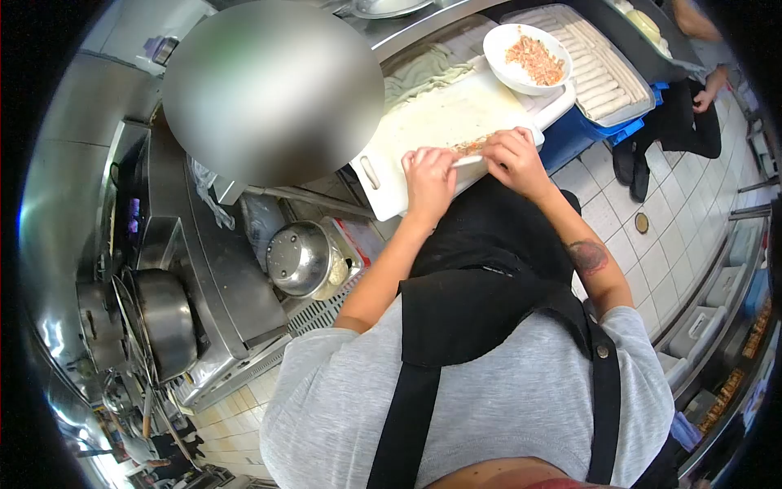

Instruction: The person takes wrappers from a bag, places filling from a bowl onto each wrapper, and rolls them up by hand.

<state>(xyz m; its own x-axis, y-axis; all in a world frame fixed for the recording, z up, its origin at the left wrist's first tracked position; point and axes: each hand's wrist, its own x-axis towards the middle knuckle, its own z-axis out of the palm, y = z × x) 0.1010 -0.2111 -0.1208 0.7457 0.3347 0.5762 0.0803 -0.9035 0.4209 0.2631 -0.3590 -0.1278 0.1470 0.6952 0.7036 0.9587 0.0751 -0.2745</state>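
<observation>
At upper centre, left hand (pixel 430 181) and right hand (pixel 516 160) pinch the dough sheet (pixel 456 116), best kept evenly snug around the filling (pixel 470 147).

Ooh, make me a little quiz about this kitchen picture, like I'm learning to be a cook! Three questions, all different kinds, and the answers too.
1. What is right beside the white bowl?
A) a steel pot
B) a tray of pale rolls
C) a black shoe
2. True or false: the left hand and right hand are both at the dough sheet's near edge.
3. Fill in: over a grey shirt, the person wears a black ____.

Key: 1 B; 2 true; 3 apron.
</observation>
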